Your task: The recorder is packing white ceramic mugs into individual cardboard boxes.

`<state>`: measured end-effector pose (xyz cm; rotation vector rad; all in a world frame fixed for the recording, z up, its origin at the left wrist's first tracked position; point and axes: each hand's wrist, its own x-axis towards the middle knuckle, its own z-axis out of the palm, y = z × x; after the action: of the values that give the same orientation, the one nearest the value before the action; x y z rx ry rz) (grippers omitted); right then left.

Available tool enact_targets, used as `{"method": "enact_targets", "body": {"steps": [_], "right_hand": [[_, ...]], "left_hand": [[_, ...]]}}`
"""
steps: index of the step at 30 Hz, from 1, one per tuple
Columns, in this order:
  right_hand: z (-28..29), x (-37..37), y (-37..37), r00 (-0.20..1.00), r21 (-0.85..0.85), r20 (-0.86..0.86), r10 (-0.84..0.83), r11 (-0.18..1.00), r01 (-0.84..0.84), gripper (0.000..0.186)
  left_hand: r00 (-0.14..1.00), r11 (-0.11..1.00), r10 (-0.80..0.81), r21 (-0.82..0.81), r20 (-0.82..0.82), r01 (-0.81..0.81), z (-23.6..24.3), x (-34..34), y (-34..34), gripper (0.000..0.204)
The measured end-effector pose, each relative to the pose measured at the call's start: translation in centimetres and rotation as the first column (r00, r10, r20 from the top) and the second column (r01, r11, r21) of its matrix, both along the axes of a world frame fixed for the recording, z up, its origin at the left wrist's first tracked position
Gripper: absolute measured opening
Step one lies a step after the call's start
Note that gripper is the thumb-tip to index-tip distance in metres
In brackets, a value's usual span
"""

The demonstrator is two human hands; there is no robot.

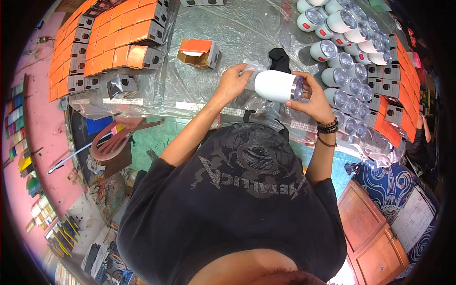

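A white tumbler [274, 86] with a metal rim and clear lid lies on its side in the air above the table. My right hand [313, 99] is closed around its lid end, thumb on the near side and fingers on the far side. At the tumbler's base, my left hand [232, 83] pinches a crumpled clear plastic bag [255, 69]. Whether the bag still touches the tumbler's base is hard to make out. An open orange and white carton [197, 52] stands beyond my left hand, its flap end facing left.
Stacks of orange cartons [116, 35] fill the far left, with a single small carton [122, 86] nearer. Rows of white tumblers [338, 61] stand at the right, beside more orange cartons [393, 116]. A black cloth [279, 59] lies on the plastic-covered table [237, 28]. A reddish chair [111, 140] is at left.
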<state>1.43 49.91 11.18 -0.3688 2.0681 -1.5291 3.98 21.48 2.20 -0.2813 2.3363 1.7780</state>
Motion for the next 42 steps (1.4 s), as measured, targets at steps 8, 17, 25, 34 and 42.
{"method": "enact_targets", "body": {"steps": [8,17,25,34,42], "right_hand": [[-1.0,1.1,-1.1,0.995,0.014,-0.075,-0.065,0.998,0.066,0.087],[-3.1,5.2,-5.3,0.851,0.111,-0.49,-0.191,0.954,0.278,0.085],[-3.6,6.5,-5.2,0.93,-0.058,-0.246,-0.274,0.962,0.268,0.041],[-6.6,7.0,-5.3,0.97,0.101,-0.18,-0.163,0.978,0.183,0.071],[-5.0,9.9,-5.1,0.996,0.097,0.084,-0.033,0.995,0.025,0.081]], "left_hand": [[0.985,0.993,-0.117,0.015,0.13,0.116,1.8,1.0,-0.2,0.047],[0.896,0.846,-0.145,0.523,0.421,-0.108,2.6,2.0,1.4,0.069],[0.909,0.812,-0.074,0.554,0.41,-0.184,1.1,3.3,1.8,0.068],[0.957,0.864,-0.26,0.475,0.132,0.169,1.0,5.6,1.9,0.089],[0.964,0.935,-0.243,0.291,0.111,0.203,0.2,8.7,1.4,0.097]]}}
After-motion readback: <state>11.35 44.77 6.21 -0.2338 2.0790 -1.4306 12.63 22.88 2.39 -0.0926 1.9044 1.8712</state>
